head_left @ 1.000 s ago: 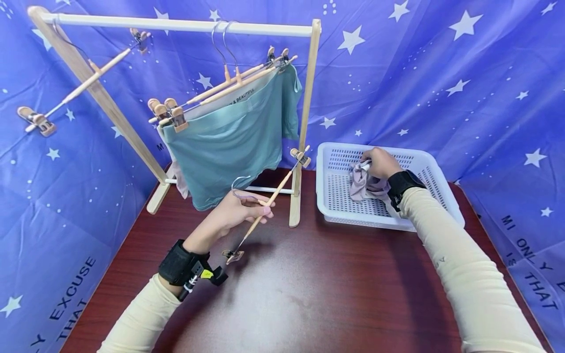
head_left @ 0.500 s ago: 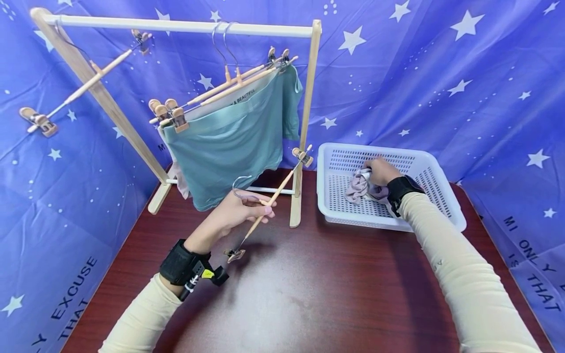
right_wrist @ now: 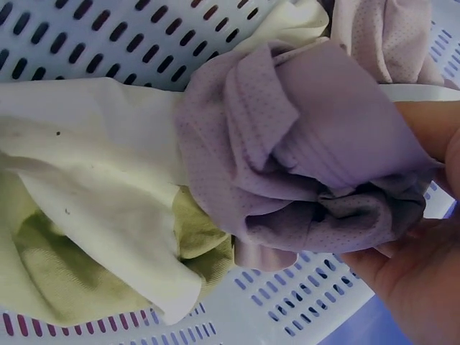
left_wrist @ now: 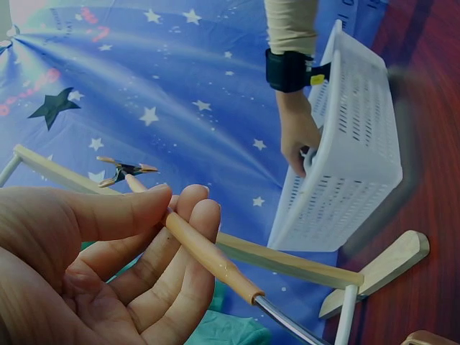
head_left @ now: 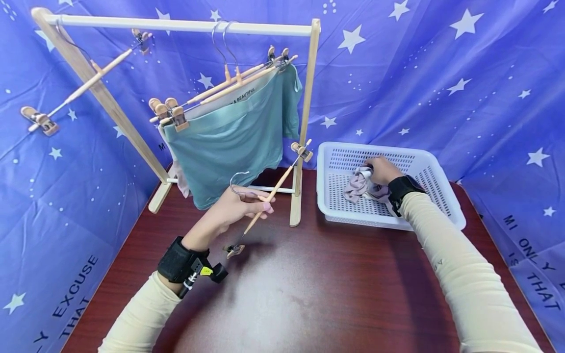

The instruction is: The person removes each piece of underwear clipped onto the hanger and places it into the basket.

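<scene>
My left hand (head_left: 234,211) pinches the wooden middle of a clip hanger (head_left: 279,183) between thumb and fingers, over the table in front of the rack. The hanger slants, its metal hook pointing up and left and nothing hanging from its two clips. Inside the white plastic basket (head_left: 353,221), my right hand (head_left: 383,170) grips the edge of a bunched purple garment (right_wrist: 323,115). Thumb and fingers stand on either side of that edge in the right wrist view. White and olive-green cloth (right_wrist: 93,194) lies beside it in the basket.
A wooden rack (head_left: 185,23) stands at back left. A teal garment (head_left: 229,142) hangs there by hanger clips, with a pale one partly hidden behind. Another bare clip hanger (head_left: 98,74) juts out at the rack's left end. A blue starred curtain (head_left: 379,93) surrounds the dark red table (head_left: 318,289).
My right hand has shifted slightly lower in the basket, and the purple garment has moved a little left with it. The left hand and its hanger are almost still.
</scene>
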Action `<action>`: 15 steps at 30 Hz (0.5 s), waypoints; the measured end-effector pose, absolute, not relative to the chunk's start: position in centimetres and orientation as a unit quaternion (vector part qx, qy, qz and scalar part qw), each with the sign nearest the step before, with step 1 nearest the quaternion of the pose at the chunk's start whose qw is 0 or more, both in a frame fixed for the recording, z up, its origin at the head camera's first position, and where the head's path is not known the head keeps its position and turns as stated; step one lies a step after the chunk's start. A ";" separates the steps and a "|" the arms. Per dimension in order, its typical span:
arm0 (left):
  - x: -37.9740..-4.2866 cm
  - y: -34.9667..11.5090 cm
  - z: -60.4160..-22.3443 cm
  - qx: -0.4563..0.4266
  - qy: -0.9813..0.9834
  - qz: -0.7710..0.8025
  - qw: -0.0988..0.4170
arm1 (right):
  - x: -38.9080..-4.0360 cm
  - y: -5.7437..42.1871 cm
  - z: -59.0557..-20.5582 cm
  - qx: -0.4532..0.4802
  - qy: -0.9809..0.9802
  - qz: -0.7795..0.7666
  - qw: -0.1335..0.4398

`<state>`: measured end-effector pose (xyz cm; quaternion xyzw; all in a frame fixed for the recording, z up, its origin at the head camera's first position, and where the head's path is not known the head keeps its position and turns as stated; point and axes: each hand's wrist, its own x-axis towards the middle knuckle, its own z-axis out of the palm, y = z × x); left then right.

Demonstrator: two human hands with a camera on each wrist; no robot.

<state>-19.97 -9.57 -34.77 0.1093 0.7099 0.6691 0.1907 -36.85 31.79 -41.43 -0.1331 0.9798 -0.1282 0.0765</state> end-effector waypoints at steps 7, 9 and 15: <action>-19.9 -9.6 -34.4 0.107 0.704 0.676 0.187 | -36.7 32.0 -41.1 -0.117 0.982 -0.128 0.070; -20.0 -9.6 -34.3 0.110 0.703 0.678 0.185 | -36.8 32.1 -41.0 -0.121 0.982 -0.126 0.070; -19.9 -9.7 -34.1 0.120 0.709 0.672 0.178 | -36.7 32.3 -40.4 -0.132 0.979 -0.122 0.097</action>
